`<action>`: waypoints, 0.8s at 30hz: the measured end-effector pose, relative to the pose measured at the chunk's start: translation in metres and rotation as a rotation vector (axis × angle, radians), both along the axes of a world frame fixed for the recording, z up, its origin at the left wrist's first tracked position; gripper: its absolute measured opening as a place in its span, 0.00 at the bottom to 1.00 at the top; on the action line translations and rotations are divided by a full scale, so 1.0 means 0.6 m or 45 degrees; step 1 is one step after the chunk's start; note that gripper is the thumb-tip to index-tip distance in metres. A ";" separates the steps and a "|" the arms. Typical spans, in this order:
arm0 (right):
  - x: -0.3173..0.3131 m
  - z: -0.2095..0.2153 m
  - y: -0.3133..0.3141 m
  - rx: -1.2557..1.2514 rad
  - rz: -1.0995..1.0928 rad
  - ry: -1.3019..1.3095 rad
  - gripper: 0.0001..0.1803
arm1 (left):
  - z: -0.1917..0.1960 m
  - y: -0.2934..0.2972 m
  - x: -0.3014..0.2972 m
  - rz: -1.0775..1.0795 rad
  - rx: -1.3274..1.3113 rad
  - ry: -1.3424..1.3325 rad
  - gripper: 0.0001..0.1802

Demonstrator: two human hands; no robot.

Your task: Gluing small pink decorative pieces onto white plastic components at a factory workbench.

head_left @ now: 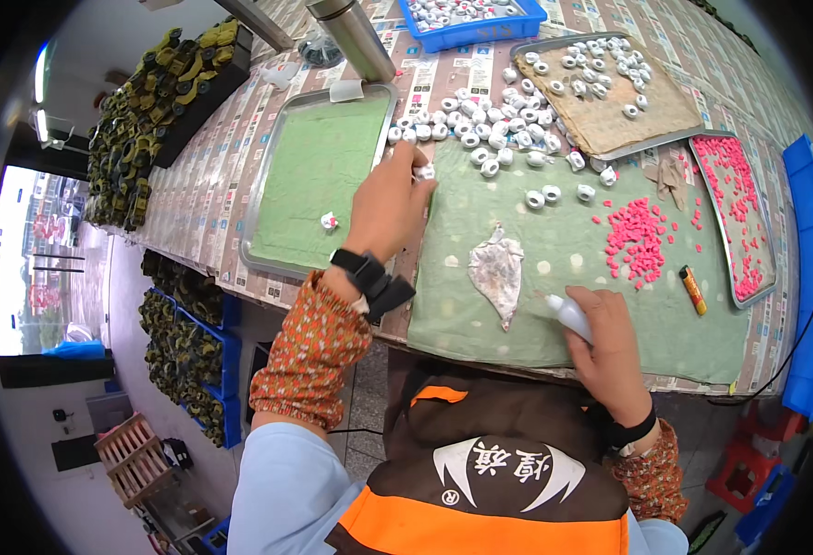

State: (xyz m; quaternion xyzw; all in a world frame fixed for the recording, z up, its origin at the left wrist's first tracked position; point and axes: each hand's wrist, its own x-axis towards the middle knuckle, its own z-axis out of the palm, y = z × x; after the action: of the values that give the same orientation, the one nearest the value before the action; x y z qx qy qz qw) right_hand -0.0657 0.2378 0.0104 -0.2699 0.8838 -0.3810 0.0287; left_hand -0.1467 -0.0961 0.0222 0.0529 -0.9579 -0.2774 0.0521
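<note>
My left hand (pixel 390 205) is closed with the fingertips around a small white piece (pixel 426 172), partly hidden by the fingers, at the near edge of a loose heap of small white rounded pieces with dark holes (pixel 480 123). In my right hand (pixel 610 347) is a small whitish squeeze bottle (pixel 574 320), its narrow tip pointing up and left over a green cloth (pixel 545 268). A crumpled, stained white rag (pixel 496 276) lies between the hands. Right of it is a pile of small pink pieces (pixel 637 240).
To the left, a green-lined tray (pixel 319 176) holds one white piece with a pink spot (pixel 329 221). A brown-lined tray (pixel 601 111), a tray of pink pieces (pixel 733 208), a yellow-orange lighter (pixel 692 289), a steel flask (pixel 356 42) and a blue bin (pixel 471 35) stand around.
</note>
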 end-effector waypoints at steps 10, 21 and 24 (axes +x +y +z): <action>0.043 0.055 0.012 -0.757 -0.314 -0.530 0.21 | 0.004 0.092 0.155 -0.239 1.475 -0.307 0.17; 0.062 0.076 -0.007 -0.514 0.054 0.094 0.19 | 0.003 0.149 0.232 -0.135 1.529 -0.402 0.19; 0.063 0.076 -0.008 -0.440 0.080 0.182 0.19 | -0.003 0.151 0.239 -0.137 1.525 -0.391 0.18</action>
State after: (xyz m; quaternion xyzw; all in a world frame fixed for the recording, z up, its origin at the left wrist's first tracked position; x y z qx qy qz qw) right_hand -0.0277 0.2331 0.0561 -0.3245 0.7962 -0.5060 -0.0690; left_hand -0.0033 -0.0053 0.0204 0.0639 -0.6338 -0.7582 -0.1389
